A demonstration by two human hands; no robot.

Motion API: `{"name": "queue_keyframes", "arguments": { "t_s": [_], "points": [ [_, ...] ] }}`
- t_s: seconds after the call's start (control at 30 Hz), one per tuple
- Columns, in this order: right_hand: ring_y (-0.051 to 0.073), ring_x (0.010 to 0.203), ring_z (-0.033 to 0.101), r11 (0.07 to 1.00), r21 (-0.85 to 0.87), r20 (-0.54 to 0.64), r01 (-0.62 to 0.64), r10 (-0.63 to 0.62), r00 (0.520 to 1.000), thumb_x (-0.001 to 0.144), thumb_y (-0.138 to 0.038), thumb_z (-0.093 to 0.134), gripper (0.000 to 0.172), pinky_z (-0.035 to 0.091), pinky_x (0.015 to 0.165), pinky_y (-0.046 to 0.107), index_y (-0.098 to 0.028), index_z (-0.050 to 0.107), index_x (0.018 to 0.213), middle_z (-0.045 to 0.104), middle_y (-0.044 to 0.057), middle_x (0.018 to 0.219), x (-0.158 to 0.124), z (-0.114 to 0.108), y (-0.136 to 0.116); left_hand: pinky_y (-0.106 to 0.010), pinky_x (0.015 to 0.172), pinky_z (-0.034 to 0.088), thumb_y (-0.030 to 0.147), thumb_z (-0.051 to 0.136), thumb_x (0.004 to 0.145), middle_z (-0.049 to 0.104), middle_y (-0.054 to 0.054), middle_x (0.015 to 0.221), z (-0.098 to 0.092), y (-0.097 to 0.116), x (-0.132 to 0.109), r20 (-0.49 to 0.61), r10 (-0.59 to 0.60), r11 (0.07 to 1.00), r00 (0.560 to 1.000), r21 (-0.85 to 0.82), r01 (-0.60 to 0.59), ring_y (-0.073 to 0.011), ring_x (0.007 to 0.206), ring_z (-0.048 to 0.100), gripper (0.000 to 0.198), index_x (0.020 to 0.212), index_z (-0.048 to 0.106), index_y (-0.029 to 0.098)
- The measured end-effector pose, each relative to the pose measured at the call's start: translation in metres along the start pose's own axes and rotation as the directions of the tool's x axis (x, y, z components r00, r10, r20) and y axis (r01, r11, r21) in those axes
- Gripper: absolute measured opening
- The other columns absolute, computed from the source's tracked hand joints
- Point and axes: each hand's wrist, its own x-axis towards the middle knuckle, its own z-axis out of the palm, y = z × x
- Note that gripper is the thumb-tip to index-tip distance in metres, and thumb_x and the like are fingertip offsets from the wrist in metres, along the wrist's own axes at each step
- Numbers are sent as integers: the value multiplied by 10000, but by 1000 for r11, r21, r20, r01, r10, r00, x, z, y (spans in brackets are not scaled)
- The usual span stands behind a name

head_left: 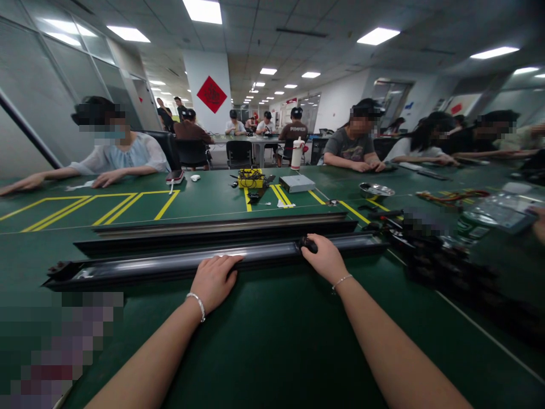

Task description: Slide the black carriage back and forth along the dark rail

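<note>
A long black and silver rail [140, 267] lies across the green table [272, 341] right in front of me. My left hand [214, 279] rests flat on its near edge, fingers stretched out over it. My right hand [326, 258] sits further right on the same rail, fingers pinched round a small black part [307, 245] on top of it. Two more long dark rails [221, 226] lie parallel just behind the first one.
A yellow box [250, 178], a grey flat box [297, 183], a metal bowl [376, 190] and a white bottle [297, 153] stand further back. Dark parts [430, 244] pile up at my right. Several people sit around the table.
</note>
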Motion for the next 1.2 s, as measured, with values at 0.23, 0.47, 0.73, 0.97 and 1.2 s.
{"name": "queue_keyframes", "arguments": {
  "t_s": [0.23,0.47,0.73,0.97,1.2],
  "points": [
    [213,1101,489,999,-30,24,21,-20,1000,778,-391,467,297,322,948,406,-207,621,954,584,49,1156,-8,-11,18,-368,799,363,276,408,820,633,-22,1012,1,-1,-1,4,9,1000,1000,10,-9,-209,946,542,341,1148,501,278],
    [223,1063,499,997,-42,-66,-69,66,996,754,-475,498,388,221,970,472,-223,592,1034,595,57,1131,-10,-3,11,-361,810,361,290,403,824,625,-19,1054,1,-2,0,19,-11,1000,1000,24,11,-203,965,544,340,1149,504,289],
    [231,1067,479,995,-48,-101,-87,81,992,726,-472,536,320,205,966,474,-247,647,925,599,35,1123,-11,1,6,-357,815,363,309,391,824,632,-18,1036,0,-3,0,47,-25,998,999,51,23,-201,948,549,356,1162,502,290],
    [240,1065,482,996,-33,-141,-81,76,987,724,-429,533,281,199,970,481,-243,654,897,620,38,1078,-13,2,0,-362,814,377,337,396,818,635,-22,1026,-1,-4,-1,38,-36,999,999,42,35,-203,942,555,356,1147,523,295],
    [231,1026,505,996,-28,-168,-79,74,983,721,-362,518,260,212,968,439,-221,639,903,635,44,1035,-14,6,-4,-374,805,391,355,399,801,640,-29,1011,2,-9,-3,23,-32,999,999,34,31,-216,921,566,367,1137,535,293]
  ]
}}
